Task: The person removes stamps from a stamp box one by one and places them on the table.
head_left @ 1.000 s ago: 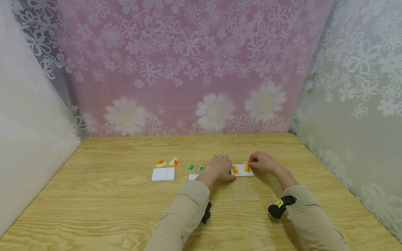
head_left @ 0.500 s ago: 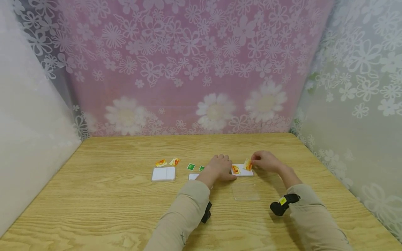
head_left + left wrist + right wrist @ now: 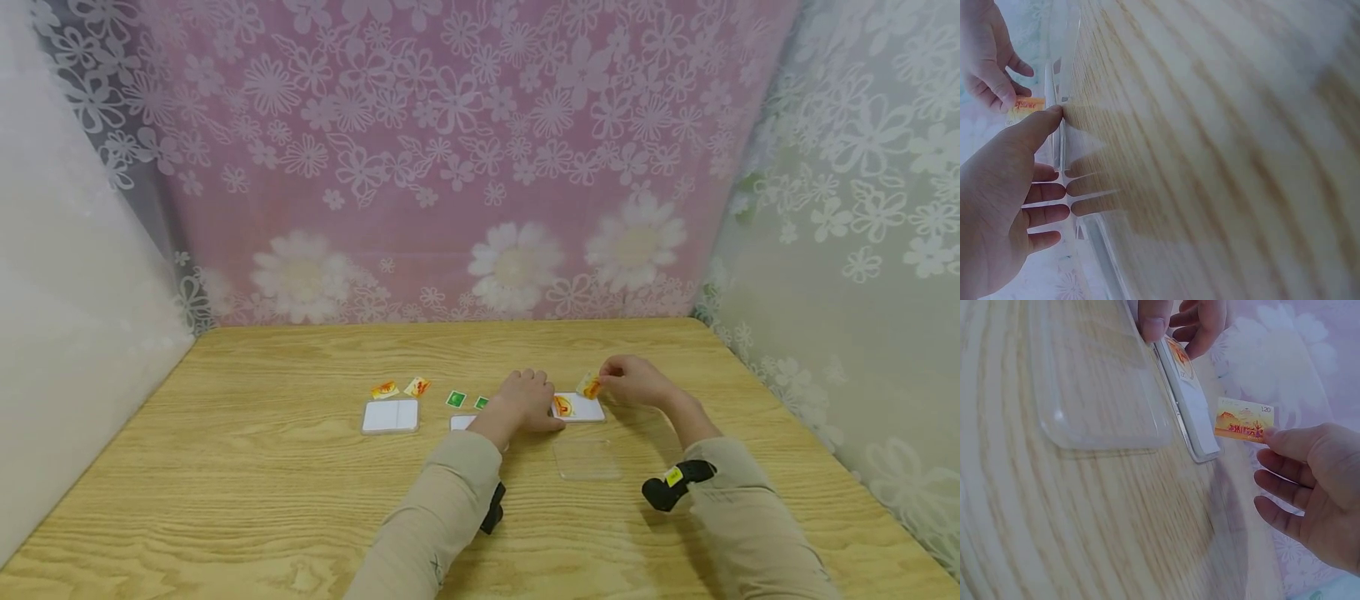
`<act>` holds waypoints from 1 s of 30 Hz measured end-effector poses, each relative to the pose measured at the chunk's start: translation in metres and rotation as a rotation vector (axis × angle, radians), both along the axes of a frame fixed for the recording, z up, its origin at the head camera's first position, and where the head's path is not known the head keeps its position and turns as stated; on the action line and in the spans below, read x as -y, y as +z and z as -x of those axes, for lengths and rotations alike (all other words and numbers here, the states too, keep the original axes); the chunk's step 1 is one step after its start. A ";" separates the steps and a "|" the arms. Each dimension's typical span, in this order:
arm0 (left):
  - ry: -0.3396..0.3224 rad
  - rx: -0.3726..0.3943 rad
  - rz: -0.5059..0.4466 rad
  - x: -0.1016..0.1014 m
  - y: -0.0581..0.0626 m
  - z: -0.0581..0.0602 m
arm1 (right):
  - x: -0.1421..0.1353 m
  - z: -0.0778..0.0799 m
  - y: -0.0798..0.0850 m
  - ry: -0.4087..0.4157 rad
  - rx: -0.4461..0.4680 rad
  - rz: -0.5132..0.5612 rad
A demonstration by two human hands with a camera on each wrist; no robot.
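Note:
My right hand (image 3: 637, 381) pinches an orange and yellow postage stamp (image 3: 1244, 419) between thumb and fingertips. In the right wrist view the stamp is marked 1.20 and hangs just beyond a white-lined clear stamp case (image 3: 588, 410), apart from it. A second orange stamp (image 3: 562, 406) lies at the left end of that white lining. My left hand (image 3: 521, 404) holds the case's left end, thumb (image 3: 1154, 328) at the near edge and fingers on the far side. A clear plastic lid (image 3: 588, 461) lies in front of the case.
To the left is another white-lined case (image 3: 390, 417), with two orange stamps (image 3: 385, 389) behind it. Two green stamps (image 3: 456, 399) lie left of my left hand, which partly covers a further case (image 3: 462, 422). A flowered curtain (image 3: 450, 208) closes off the table's back.
My right hand has lifted the stamp off the case's right half and moved it slightly back, baring the white lining. The left hand keeps its place.

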State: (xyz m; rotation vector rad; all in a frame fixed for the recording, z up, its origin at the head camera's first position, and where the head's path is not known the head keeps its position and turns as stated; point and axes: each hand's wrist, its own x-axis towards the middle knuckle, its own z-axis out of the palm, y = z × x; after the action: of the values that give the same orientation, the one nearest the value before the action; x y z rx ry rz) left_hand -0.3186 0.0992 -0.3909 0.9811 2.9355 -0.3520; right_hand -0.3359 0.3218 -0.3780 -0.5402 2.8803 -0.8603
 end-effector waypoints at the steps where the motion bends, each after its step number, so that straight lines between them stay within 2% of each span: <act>1: -0.001 -0.001 0.002 0.000 -0.001 0.000 | 0.000 0.000 0.000 -0.002 -0.001 0.000; 15: -0.008 -0.010 0.002 0.001 0.001 -0.001 | 0.003 0.008 -0.003 -0.067 -0.007 0.010; 30: -0.005 -0.011 -0.002 0.001 0.001 0.000 | 0.008 0.016 -0.002 -0.094 0.016 0.018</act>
State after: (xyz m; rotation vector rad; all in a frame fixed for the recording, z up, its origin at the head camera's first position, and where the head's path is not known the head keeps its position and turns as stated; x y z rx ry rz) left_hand -0.3185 0.0982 -0.3900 0.9900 2.9447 -0.3561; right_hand -0.3518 0.3142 -0.3805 -0.3998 2.9067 -0.8998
